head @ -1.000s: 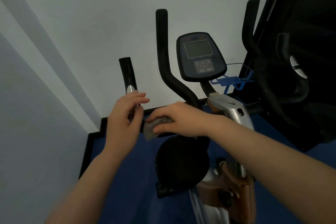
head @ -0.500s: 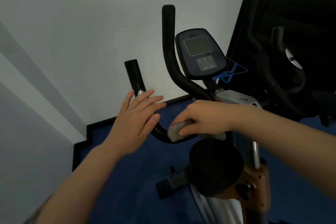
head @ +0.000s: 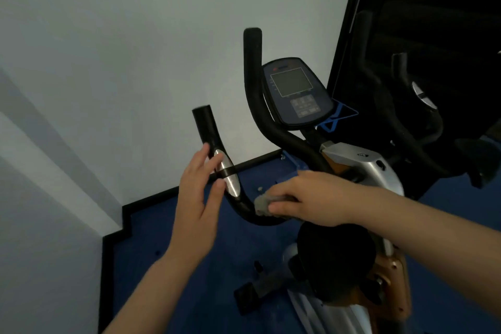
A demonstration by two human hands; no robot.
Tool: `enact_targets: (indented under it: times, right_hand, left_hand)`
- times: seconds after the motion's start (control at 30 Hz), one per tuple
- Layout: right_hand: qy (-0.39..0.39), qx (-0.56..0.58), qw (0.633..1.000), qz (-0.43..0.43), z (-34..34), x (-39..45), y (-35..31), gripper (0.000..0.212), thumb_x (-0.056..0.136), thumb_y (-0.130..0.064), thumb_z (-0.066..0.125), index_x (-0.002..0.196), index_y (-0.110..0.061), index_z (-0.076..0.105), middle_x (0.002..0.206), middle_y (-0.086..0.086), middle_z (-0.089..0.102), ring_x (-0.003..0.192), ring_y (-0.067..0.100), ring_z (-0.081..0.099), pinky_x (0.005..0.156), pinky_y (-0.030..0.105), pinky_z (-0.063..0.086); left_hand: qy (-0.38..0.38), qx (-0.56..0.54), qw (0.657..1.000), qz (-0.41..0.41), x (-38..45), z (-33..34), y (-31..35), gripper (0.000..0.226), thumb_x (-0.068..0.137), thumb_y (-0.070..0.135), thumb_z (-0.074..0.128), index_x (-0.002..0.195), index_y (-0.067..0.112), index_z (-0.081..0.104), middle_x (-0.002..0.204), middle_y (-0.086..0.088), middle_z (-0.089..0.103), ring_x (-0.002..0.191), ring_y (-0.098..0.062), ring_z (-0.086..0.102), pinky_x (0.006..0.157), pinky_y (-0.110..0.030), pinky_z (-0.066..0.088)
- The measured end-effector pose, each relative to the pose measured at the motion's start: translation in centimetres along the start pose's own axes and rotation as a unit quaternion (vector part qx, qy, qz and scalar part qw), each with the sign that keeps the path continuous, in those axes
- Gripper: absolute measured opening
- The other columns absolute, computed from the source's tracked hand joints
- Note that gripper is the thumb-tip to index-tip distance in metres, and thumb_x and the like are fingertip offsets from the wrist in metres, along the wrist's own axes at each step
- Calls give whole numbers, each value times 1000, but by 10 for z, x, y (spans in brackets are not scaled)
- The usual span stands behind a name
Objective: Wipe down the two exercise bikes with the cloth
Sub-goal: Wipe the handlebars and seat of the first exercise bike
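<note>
Left hand: fingers straight and loosely spread, holding nothing, tips beside the chrome sensor on the near handlebar; whether they touch it I cannot tell.

Handlebar: black tube rising from a low bend, grip end up. Judged stiff and fixed; the chrome patch looks smooth, probably slick, and the dark sleeve above it grippier. A steadying hold would best sit on that sleeve, clear of the wiping path.

Cloth: small grey wad at the bottom bend of the bar. Judged soft and light, likely to bunch or slip unless pinched firmly and wrapped round the tube.

Right hand: fingers curled over the cloth, thumb under, pressing it onto the bar.

Console and far handlebar stand behind. A second bike at right, dark, hard to read.
</note>
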State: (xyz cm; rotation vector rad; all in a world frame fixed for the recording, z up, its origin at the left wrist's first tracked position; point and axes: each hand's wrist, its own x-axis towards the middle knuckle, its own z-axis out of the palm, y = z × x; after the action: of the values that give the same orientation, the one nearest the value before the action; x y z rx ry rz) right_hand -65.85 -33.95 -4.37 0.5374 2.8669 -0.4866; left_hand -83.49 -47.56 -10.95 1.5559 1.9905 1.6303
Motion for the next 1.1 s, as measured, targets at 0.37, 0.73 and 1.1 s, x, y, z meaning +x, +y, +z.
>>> enact_targets:
  times: [0.37, 0.73, 1.1]
  right_hand:
    - [157, 153, 969, 116, 25, -7, -53, 34, 94, -53, 49, 124, -41, 60, 83, -14, 67, 83, 6, 62, 74, 31, 49]
    - [201, -61, 958, 197, 36, 5, -76, 34, 95, -56, 43, 107, -30, 59, 98, -6, 67, 90, 16, 62, 64, 29, 33]
    - [226, 270, 909, 221, 26, 33, -62, 41, 92, -54, 52, 79, -18, 68, 68, -3, 66, 67, 12, 63, 65, 35, 50]
  left_hand:
    - [55, -158, 977, -134, 0, -9, 5, 40, 99, 4, 48, 128, 30, 57, 127, 17, 61, 120, -2, 55, 107, -31, 42]
    - [40, -189, 972, -133, 3, -10, 4, 35, 98, 5, 50, 124, 25, 62, 116, 5, 68, 108, -1, 61, 91, -10, 45]
    - [97, -185, 968, -135, 9, -5, 7, 35, 97, -1, 50, 112, 23, 70, 116, 8, 69, 111, -2, 61, 96, -17, 47]
